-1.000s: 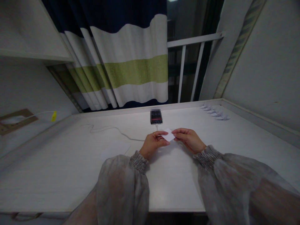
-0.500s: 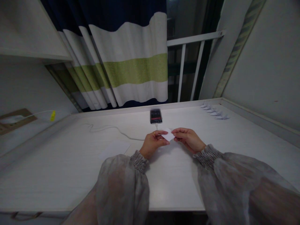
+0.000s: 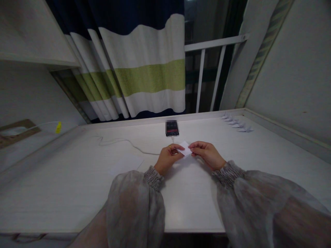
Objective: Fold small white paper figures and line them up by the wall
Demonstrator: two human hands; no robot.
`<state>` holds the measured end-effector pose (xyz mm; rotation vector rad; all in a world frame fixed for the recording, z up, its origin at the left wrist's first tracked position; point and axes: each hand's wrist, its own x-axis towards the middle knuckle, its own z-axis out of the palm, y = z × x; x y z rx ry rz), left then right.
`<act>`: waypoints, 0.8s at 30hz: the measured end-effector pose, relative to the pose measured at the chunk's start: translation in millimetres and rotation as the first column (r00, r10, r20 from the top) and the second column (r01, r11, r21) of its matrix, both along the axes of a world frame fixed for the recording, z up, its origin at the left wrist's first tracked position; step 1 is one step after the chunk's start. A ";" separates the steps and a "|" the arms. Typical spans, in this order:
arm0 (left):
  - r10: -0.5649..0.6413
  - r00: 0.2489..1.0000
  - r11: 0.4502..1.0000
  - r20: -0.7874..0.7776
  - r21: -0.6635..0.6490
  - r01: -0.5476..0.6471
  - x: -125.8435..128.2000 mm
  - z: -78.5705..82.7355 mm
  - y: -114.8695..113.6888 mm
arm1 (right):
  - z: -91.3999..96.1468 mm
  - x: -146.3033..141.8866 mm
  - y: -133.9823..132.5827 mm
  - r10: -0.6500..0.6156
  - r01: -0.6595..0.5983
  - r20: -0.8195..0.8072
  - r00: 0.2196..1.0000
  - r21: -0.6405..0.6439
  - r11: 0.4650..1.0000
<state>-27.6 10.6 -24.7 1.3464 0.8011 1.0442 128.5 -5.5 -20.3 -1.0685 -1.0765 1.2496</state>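
Note:
A small piece of folded white paper [image 3: 185, 148], roughly diamond-shaped, is held just above the desk between both hands. My left hand [image 3: 169, 157], with a ring on one finger, pinches its left corner between thumb and fingers. From the other side, my right hand [image 3: 207, 153] grips the right corner with thumb and fingertips. How the paper's layers lie is too small to make out. Beyond the hands lies a phone [image 3: 172, 128] with a blurred screen.
Several folded paper figures [image 3: 236, 123] stand in a row at the back right of the white desk [image 3: 64, 193]. White paper sheets [image 3: 126, 163] lie left of my hands. A white cable [image 3: 129, 142] runs across the desk to the phone. A striped curtain [image 3: 150, 77] hangs behind.
My left thumb has moved up a little onto the paper, and my right fingers have closed in slightly. The paper has barely shifted.

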 end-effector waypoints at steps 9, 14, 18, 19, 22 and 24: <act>-0.003 1.000 0.995 0.007 0.096 0.003 -0.3 -5.2 3.4 | 1.8 1.1 -1.0 0.002 -0.013 0.102 0.995 0.113 0.993; 0.025 0.993 0.950 -0.112 0.313 0.011 -2.6 -3.8 1.8 | 1.5 0.9 -1.2 0.016 -0.037 0.160 0.987 0.126 0.991; 0.085 0.941 0.924 -0.328 0.378 0.048 -4.6 -5.8 2.3 | -4.8 3.7 1.8 0.066 -0.091 0.292 0.954 0.073 0.993; 0.081 0.922 0.926 -0.379 0.371 0.071 -5.0 -6.9 2.7 | -7.0 4.9 2.7 0.084 -0.109 0.338 0.938 0.057 0.992; 0.058 0.861 0.917 -0.505 0.367 0.153 -6.1 -9.9 3.8 | -13.3 8.6 5.2 0.132 -0.178 0.469 0.873 0.055 0.982; 0.070 0.825 0.897 -0.561 0.397 0.194 -6.6 -11.1 4.4 | -16.3 10.4 6.0 0.142 -0.218 0.539 0.830 0.079 0.973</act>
